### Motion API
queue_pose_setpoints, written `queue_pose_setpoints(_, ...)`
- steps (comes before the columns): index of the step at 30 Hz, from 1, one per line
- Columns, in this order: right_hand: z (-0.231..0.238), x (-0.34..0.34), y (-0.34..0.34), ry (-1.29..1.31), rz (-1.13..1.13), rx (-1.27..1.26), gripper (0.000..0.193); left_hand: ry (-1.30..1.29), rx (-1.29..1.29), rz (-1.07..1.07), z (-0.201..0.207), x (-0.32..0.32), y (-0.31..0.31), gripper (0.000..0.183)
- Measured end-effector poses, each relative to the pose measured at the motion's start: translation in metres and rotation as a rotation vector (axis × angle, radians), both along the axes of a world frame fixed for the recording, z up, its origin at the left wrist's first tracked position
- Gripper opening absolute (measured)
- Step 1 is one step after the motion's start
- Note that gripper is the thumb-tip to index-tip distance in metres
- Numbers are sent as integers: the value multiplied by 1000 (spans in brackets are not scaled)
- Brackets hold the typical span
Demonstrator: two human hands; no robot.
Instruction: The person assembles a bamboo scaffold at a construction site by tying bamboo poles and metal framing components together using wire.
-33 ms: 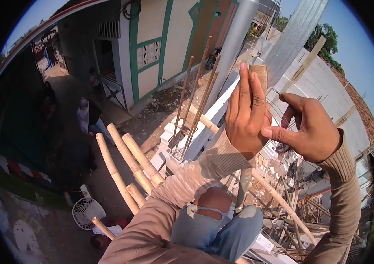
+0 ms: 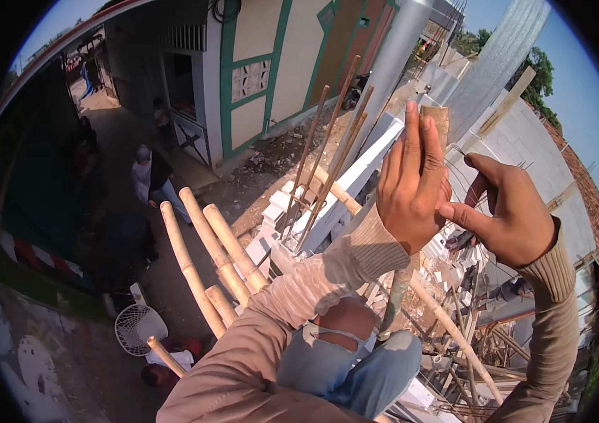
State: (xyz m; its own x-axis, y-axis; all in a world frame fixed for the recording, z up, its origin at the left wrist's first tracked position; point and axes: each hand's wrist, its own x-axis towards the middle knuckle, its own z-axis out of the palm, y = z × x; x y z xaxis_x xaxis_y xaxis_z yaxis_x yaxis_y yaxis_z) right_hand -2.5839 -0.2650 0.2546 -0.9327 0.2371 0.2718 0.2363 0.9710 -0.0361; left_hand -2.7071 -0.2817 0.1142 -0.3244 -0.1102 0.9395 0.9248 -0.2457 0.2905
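Note:
The top of an upright bamboo pole stands in front of me. My left hand lies against it, fingers stretched upward and its back toward me; its thumb is hidden. Close by on the right, my right hand is curled, with its thumb pointing at the left hand. A thin dark wire runs from its bent index finger toward the pole, and thin strands hang below that hand. What its other fingers hold cannot be made out.
Cut bamboo ends jut out at the left, high above the ground. Rusty rebar stands beyond my left hand, near a metal post. Below are rubble, a crossing bamboo pole, a white basket and people, one walking.
The whole view has shifted slightly, so hands and surroundings sit a little further right. Both hands keep nearly the same pose at the pole.

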Motion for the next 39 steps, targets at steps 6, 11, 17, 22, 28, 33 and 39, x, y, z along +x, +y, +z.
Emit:
queue_pose_setpoints(6, -19, -8, 2, 60, -49, -114, 33, 4, 8, 57, -8, -14, -13, 75)
queue_pose_setpoints(11, -7, -1, 11, -19, -132, -96, 27, -138, -36, -375, 2, -14, -16, 81)
queue_pose_setpoints(17, -12, -13, 27, 44, -47, -73, 38, -246, -385, -1220, 8, -76, -14, 71)
queue_pose_setpoints(22, -17, 2, 40, 99, 9, -138, 40, -247, -395, -1468, 9, -82, 5, 64)
queue_pose_setpoints(28, -26, -3, 39, 201, 69, -363, 34, -283, -311, -1591, 0, -88, 8, 47)
queue_pose_setpoints(33, -24, -3, 45, 227, 113, -400, 29, -276, -345, -1396, 8, -77, 0, 43)
queue_pose_setpoints(39, -24, 6, 47, 348, 178, 602, 23, -328, -332, -1362, 6, -74, 5, 39)
